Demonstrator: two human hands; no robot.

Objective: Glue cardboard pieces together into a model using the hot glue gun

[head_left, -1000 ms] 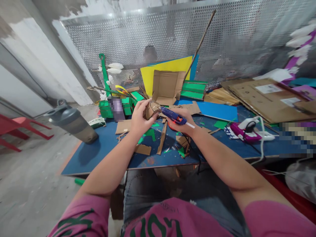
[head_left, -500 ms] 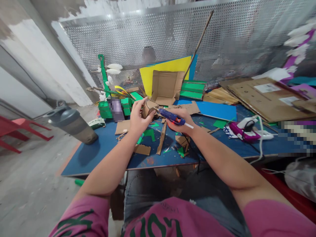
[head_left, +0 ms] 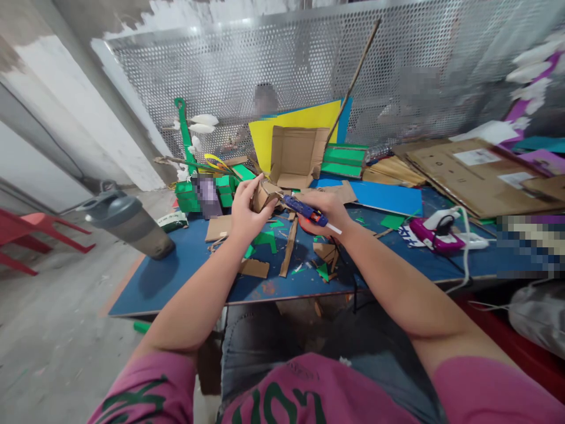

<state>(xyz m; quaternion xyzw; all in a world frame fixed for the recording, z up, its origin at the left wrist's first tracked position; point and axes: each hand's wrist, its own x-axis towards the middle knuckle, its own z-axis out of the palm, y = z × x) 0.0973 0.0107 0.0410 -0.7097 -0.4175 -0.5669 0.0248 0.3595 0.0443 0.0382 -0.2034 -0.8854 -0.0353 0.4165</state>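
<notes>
Between the thumb and fingers of my left hand (head_left: 249, 207) is a small folded piece of cardboard (head_left: 263, 196), tilted above the table. My right hand (head_left: 327, 211) is wrapped round a blue glue gun (head_left: 305, 209), with a white glue stick (head_left: 334, 228) poking out of its back end. The gun's nozzle points left and meets the cardboard's near edge; whether it touches is too small to tell. Beneath my hands lie green scraps (head_left: 266, 240) and a narrow cardboard strip (head_left: 289, 247). An open cardboard box (head_left: 296, 154) stands just behind.
A grey shaker bottle (head_left: 132, 219) stands at the blue table's (head_left: 176, 282) left edge. On the right are a magenta power strip (head_left: 435, 235) with cables and flat cardboard (head_left: 468, 176). A long stick (head_left: 355, 79) leans on the perforated metal panel (head_left: 212, 70) behind.
The back end of the glue gun has dipped slightly and shifted a little left with my right hand. The cardboard in my left hand has turned slightly.
</notes>
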